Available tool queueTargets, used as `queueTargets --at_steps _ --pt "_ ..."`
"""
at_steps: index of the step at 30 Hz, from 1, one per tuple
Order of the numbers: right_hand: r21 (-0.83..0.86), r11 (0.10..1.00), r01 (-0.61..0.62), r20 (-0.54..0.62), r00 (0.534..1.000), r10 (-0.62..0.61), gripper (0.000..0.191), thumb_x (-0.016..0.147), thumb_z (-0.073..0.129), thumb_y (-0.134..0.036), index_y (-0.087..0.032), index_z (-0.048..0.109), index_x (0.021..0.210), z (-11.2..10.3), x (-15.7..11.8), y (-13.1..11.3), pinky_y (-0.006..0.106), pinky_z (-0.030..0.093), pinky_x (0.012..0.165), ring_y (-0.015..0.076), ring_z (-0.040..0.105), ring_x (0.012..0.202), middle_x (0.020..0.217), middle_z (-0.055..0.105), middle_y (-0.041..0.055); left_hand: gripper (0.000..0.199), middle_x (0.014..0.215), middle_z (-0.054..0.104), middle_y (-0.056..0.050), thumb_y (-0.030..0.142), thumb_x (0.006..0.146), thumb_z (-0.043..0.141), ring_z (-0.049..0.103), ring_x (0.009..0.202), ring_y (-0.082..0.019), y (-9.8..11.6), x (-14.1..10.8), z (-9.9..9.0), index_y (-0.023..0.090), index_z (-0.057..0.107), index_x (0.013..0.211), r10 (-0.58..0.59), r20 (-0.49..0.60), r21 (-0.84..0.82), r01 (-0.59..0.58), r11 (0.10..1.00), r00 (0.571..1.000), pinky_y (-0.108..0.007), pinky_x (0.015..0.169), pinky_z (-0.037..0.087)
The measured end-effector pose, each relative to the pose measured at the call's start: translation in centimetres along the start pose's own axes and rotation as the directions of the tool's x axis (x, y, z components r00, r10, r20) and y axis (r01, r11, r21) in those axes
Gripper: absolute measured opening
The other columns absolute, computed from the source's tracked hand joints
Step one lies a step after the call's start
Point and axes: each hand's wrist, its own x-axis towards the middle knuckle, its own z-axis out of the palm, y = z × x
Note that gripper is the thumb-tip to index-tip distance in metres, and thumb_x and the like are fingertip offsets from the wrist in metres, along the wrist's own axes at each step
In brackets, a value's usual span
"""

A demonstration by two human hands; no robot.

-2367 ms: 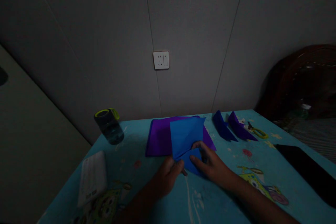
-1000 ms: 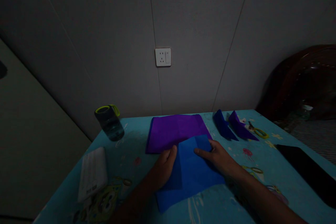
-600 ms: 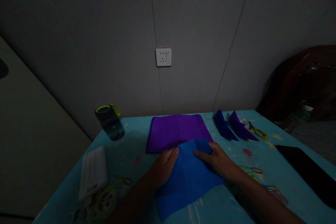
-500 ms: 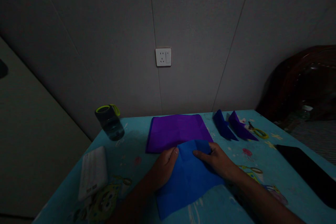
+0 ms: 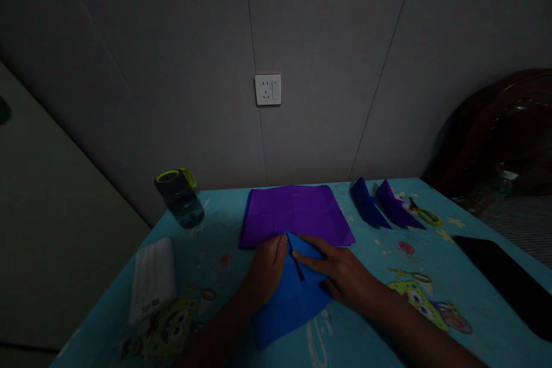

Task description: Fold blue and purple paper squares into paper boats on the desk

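The blue sheet (image 5: 295, 302) lies nearside of the purple stack (image 5: 295, 213), long axis apparently pointing toward it in the dim view, left hand (image 5: 267, 267) pinching the far tip, the equally near right hand's (image 5: 347, 273) fingers spread over the fold.

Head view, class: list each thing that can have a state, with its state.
Blue paper: partly folded
Purple paper: lying flat
Dark blue paper shape: folded
Purple paper shape: folded
Bottle: upright
White device: lying flat
Black slab: flat
Wall socket: nothing plugged in
Scissors: open or shut unclear
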Motion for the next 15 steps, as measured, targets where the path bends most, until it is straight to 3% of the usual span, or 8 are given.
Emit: queueTargets --at_steps 10,15 --pt "-0.130 0.987 0.095 -0.051 0.993 -0.102 0.086 0.071 0.052 0.000 -0.030 0.036 0.150 0.50 -0.08 -0.33 0.050 0.051 0.096 0.0343 0.051 0.129 0.155 0.033 0.0144 0.037 0.067 0.056 0.000 0.040 0.097 0.035 0.052 0.065 -0.017 -0.27 0.12 -0.25 0.020 0.051 0.071 0.016 0.047 -0.050 -0.013 0.999 0.999 -0.029 0.066 0.039" --pt "-0.106 0.989 0.106 0.007 0.994 -0.106 0.075 0.079 0.057 -0.010 -0.023 0.037 0.150 0.23 -0.18 -0.56 0.054 0.046 0.100 0.0376 0.044 0.134 0.155 0.031 0.0195 0.035 0.066 0.052 0.002 0.042 0.097 0.037 0.049 0.065 -0.015 -0.45 0.27 -0.42 0.020 0.048 0.071 0.025 0.065 -0.089 -0.019 0.996 0.998 -0.028 0.065 0.039"
